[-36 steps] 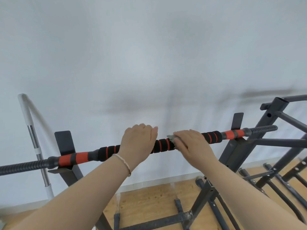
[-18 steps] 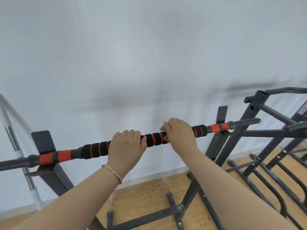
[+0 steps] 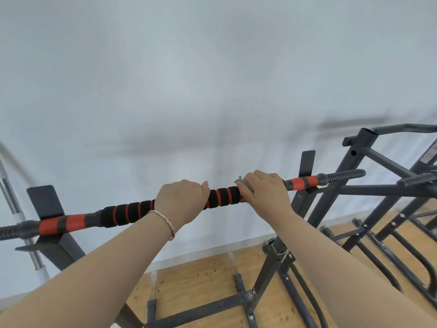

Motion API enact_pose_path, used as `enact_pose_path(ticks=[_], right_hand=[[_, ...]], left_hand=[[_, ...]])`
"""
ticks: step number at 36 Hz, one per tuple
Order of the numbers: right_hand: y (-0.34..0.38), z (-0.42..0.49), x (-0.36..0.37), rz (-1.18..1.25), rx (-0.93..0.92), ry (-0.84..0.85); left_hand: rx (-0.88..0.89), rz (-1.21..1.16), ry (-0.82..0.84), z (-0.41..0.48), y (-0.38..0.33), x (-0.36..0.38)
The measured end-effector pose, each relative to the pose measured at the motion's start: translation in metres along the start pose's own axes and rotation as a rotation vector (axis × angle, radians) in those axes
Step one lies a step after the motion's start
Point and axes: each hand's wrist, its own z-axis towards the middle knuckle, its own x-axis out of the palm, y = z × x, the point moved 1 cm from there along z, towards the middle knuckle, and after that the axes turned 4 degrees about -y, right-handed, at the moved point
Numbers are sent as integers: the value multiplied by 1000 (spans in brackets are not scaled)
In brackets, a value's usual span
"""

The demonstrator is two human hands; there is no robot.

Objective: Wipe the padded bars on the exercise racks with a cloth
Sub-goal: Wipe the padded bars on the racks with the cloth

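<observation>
A padded bar (image 3: 128, 213) with black foam and red rings lies across two dark rack cradles, running from lower left to upper right. My left hand (image 3: 181, 202) grips the foam near its middle, a thin bracelet on the wrist. My right hand (image 3: 266, 194) wraps a grey cloth (image 3: 246, 185) round the bar further right; only the cloth's edge shows past the fingers. The red and grey end section (image 3: 301, 182) and threaded tip (image 3: 345, 175) stick out beyond my right hand.
A dark steel rack frame (image 3: 357, 166) stands at the right with more bars and feet on the wooden floor (image 3: 201, 280). The left cradle (image 3: 45, 202) holds the bar's other end. A chrome and white pole (image 3: 11, 204) leans at the far left. A pale wall fills the background.
My right hand with the cloth has slid right along the bar, away from my left hand, uncovering more black foam between them. The view has drifted to the right.
</observation>
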Motion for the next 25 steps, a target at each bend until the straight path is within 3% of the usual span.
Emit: enact_pose_path(ticks=[3, 6, 11, 13, 16, 18, 21, 25], right_hand=[[-3, 8, 5, -122, -138, 101], [-3, 23, 0, -191, -133, 262], [-15, 48, -3, -172, -235, 488], [-19, 51, -14, -108, -162, 446], [-32, 37, -24, 131, 148, 314], [-33, 23, -28, 226, 217, 265], [-32, 0, -19, 301, 205, 186], [-33, -11, -10, 195, 89, 33]], left_hand=[[-15, 14, -62, -6, -5, 1], [-26, 2, -166, -12, -9, 3], [-59, -41, -249, -20, -9, 2], [-70, -16, -243, -21, -7, 3], [-110, -9, -180, -20, -5, -2], [-126, 21, -169, -18, -2, -3], [-121, 24, -121, -13, -6, -14], [-66, -16, -73, 4, -30, -16]])
